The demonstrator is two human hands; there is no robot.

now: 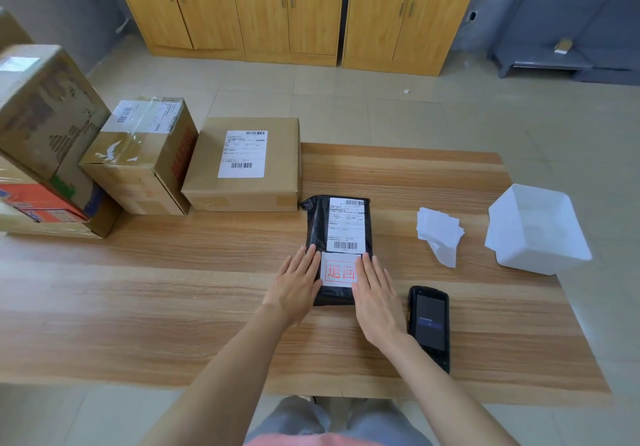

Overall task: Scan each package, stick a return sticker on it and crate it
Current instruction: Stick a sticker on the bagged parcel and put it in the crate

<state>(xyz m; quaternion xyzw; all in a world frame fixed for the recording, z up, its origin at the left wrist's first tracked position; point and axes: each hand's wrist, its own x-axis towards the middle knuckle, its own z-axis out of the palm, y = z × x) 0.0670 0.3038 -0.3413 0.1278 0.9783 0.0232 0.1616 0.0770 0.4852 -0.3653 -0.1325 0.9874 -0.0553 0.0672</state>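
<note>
The left hand (298, 283) and right hand (375, 293) lie flat with straight fingers, pressing either edge of the red-printed sticker (341, 271) on the near end of the black package (314, 224), mid-table (173, 290). A scanner (429, 324) lies just right of the right hand. The white crate (536, 231) stands further right.

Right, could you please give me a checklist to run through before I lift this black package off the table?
1. Return sticker lies flat on the black package, below the shipping label: ok.
2. Lower barcode left uncovered by the sticker: ok.
3. Hands gripping the package for the lift: not ok; left hand and right hand lie flat on either side of the sticker.
4. White bin open, with room inside: ok.
5. Package scanned: cannot tell; the scanner lies beside the right hand.
</note>
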